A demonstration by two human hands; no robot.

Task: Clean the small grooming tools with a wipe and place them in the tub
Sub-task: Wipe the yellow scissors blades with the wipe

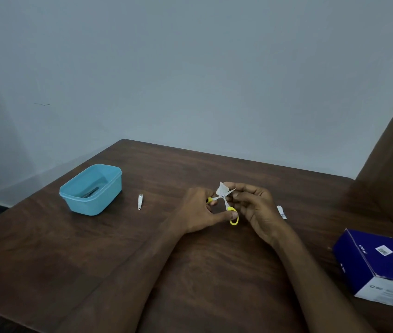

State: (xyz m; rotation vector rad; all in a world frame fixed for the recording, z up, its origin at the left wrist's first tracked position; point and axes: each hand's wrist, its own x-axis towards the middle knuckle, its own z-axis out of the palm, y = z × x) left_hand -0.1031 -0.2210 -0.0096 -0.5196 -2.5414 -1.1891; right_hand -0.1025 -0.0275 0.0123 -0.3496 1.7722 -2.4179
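Note:
Small scissors [228, 207] with yellow handles hang spread apart above the middle of the wooden table [142, 248]. My left hand [199, 211] grips their handles, thumb against the lower yellow loop. My right hand [254, 205] pinches a small white wipe [223, 188] against the blades near the pivot. A silver nail clipper [140, 201] lies on the table to the left of my hands. Further left stands the light blue tub [109, 191], and a dark metal tool [90, 192] lies inside it.
A torn white wipe wrapper [281, 212] lies just right of my right hand. A blue and white cardboard box [380, 267] sits at the table's right edge. A brown panel [392, 164] rises at the far right. A pale wall runs behind the table.

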